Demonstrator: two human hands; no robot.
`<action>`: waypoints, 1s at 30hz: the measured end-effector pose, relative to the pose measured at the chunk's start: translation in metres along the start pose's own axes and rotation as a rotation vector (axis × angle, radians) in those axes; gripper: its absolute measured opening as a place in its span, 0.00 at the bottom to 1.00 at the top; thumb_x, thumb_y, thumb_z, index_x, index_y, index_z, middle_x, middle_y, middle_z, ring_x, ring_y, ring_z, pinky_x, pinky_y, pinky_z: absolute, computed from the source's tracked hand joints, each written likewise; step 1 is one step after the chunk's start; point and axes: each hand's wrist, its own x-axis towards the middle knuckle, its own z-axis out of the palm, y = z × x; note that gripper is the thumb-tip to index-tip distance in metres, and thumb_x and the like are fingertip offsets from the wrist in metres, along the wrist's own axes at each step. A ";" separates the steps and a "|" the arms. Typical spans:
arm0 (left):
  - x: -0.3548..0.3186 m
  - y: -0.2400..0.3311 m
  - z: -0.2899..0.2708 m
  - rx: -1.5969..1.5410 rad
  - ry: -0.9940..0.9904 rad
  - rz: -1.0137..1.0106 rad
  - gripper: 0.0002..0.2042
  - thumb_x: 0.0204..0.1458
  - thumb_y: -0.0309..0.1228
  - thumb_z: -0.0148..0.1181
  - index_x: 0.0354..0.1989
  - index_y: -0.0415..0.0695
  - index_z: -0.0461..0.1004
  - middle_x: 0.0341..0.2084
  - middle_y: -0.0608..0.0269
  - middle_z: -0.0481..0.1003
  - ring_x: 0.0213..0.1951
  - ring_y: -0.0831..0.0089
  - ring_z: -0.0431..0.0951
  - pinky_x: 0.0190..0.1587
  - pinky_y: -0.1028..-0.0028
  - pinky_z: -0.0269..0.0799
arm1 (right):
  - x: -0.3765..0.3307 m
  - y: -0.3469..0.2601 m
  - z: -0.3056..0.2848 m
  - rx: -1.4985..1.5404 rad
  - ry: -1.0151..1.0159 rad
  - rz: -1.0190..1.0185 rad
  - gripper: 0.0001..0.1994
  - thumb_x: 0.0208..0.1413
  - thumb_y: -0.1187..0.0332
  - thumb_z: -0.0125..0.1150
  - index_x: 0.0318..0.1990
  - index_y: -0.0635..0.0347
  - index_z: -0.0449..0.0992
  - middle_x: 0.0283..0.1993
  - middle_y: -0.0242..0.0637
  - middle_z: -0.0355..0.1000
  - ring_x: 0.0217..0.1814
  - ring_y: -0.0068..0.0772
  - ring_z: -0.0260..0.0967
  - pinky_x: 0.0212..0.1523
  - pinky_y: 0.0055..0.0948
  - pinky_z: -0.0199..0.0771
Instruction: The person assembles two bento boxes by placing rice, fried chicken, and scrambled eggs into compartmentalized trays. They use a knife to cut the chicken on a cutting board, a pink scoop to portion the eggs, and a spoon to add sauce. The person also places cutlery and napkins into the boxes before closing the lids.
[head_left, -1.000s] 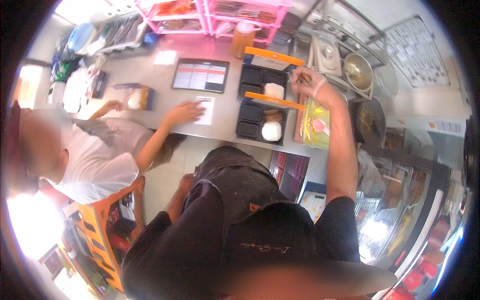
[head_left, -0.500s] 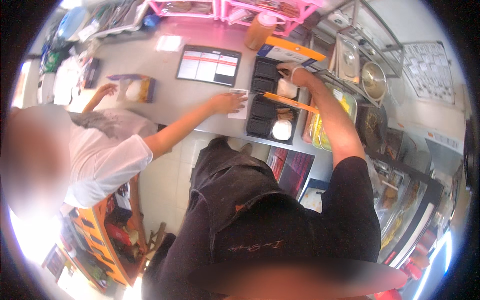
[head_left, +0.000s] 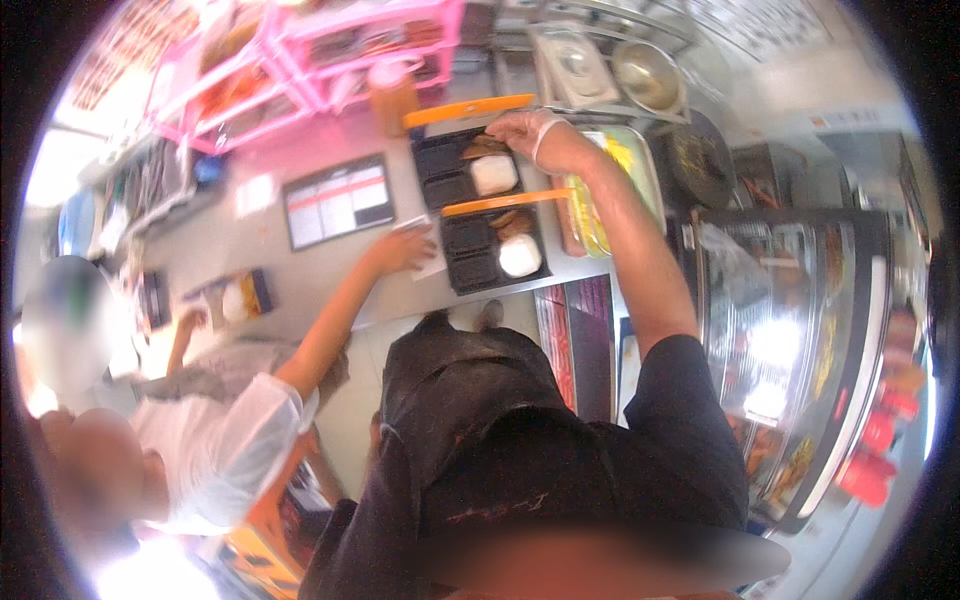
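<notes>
My right hand [head_left: 530, 135], in a clear plastic glove, reaches over the far black compartment tray [head_left: 440, 185]. Its slightly bent fingers look apart, just above brown slices of what looks like meat [head_left: 484, 148]. Beside these slices in the same tray sits a white block of rice [head_left: 492, 175]. A nearer black tray [head_left: 468, 262] holds a rounded white rice portion [head_left: 519, 256] and more brown slices [head_left: 512, 222]. My left hand is out of sight.
A co-worker's hand [head_left: 403, 250] rests by a white paper slip near the trays. A tablet [head_left: 340, 203] lies on the steel counter. To the right stands a container of yellow food [head_left: 618, 155]. Orange cardboard edges [head_left: 505, 203] rise by the trays; pink racks [head_left: 365, 45] stand behind.
My view has turned, shifting the scene leftward. Brown slices now show beside the rice in the far tray, and my right hand has lifted slightly from it. The co-worker's hand stays near the paper.
</notes>
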 end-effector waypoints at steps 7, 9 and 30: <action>-0.010 -0.010 -0.024 -1.472 0.048 -0.344 0.45 0.71 0.29 0.54 0.88 0.52 0.29 0.69 0.40 0.75 0.61 0.55 0.84 0.58 0.56 0.85 | -0.209 -0.053 0.015 0.689 0.275 0.237 0.11 0.72 0.58 0.69 0.52 0.52 0.87 0.39 0.27 0.84 0.35 0.17 0.76 0.38 0.24 0.76; -0.012 -0.006 -0.039 -1.547 -0.004 -0.341 0.43 0.72 0.33 0.53 0.88 0.55 0.32 0.68 0.41 0.75 0.64 0.54 0.82 0.59 0.55 0.85 | -0.252 -0.055 0.046 0.747 0.383 0.225 0.13 0.71 0.54 0.69 0.47 0.52 0.88 0.38 0.28 0.84 0.37 0.21 0.76 0.42 0.28 0.76; -0.166 0.394 0.272 -0.929 0.521 -1.363 0.21 0.63 0.39 0.62 0.61 0.44 0.83 0.55 0.45 0.85 0.58 0.51 0.85 0.62 0.57 0.78 | -0.489 0.033 0.170 0.563 0.104 0.375 0.21 0.71 0.64 0.70 0.68 0.54 0.80 0.57 0.39 0.83 0.58 0.31 0.79 0.63 0.35 0.78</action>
